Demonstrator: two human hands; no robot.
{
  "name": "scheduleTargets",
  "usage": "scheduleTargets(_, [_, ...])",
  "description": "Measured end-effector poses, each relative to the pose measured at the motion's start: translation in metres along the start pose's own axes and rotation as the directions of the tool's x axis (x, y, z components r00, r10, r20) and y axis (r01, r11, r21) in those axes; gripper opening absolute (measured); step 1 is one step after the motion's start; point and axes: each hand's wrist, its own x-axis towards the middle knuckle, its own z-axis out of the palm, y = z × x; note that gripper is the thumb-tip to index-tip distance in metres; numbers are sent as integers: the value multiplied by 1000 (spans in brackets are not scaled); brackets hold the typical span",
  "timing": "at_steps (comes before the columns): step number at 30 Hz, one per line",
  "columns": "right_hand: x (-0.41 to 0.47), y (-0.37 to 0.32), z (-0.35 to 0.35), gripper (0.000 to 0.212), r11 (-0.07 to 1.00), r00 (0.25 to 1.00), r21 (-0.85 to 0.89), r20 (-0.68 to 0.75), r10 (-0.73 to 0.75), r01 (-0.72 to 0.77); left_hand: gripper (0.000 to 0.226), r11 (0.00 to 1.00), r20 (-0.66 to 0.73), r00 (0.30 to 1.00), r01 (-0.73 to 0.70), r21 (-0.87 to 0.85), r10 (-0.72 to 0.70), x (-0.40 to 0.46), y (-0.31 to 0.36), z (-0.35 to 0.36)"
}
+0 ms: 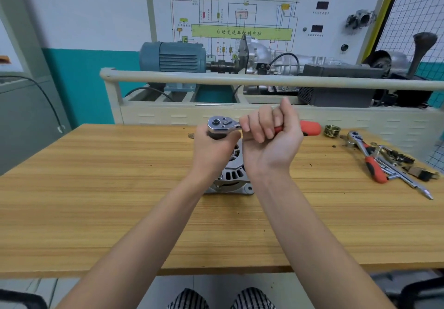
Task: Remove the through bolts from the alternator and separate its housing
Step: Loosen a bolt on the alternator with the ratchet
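Alternator point(231, 176) mid-table on the wooden table point(96, 188), largely hidden behind both wrists. Right hand point(269, 138) clenched around ratchet wrench point(223, 124) handle; left hand point(213, 149) curled beneath its head, gripping there. Spare ratchet point(367, 159) lying far right.

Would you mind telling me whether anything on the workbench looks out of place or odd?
Nothing stands out. The alternator sits on the wooden table, the ratchet wrench is gripped by both hands, and spare tools lie loosely piled at the right.
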Motion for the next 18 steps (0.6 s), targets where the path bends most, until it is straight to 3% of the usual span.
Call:
scheduleTargets(2, [12,-4,0,55,995,995,13,7,100,-100,47,999,50,999,12,34,-14,1,0,-3])
scheduleTargets(4, [28,-9,0,55,964,965,49,11,261,-261,42,996,195,980,7,93,-25,5,3,-11])
scheduleTargets(7, [51,-15,1,53,852,857,95,50,513,-516,31,982,474,879,-36,183,-56,12,12,-22])
scheduleTargets(10, [61,-14,2,49,785,788,69,76,611,-615,30,993,615,782,41,108,-99,18,17,-25])
scheduleTargets(13, [54,-10,3,46,837,840,70,66,538,-542,34,992,612,780,88,95,-128,17,15,-24])
scheduleTargets(15, [43,-7,1,50,911,916,96,35,401,-402,34,994,515,850,98,54,-112,14,12,-22])
scheduleTargets(18, [19,-2,-1,52,991,992,63,-28,123,-121,40,996,263,961,92,4,-90,9,8,-13])
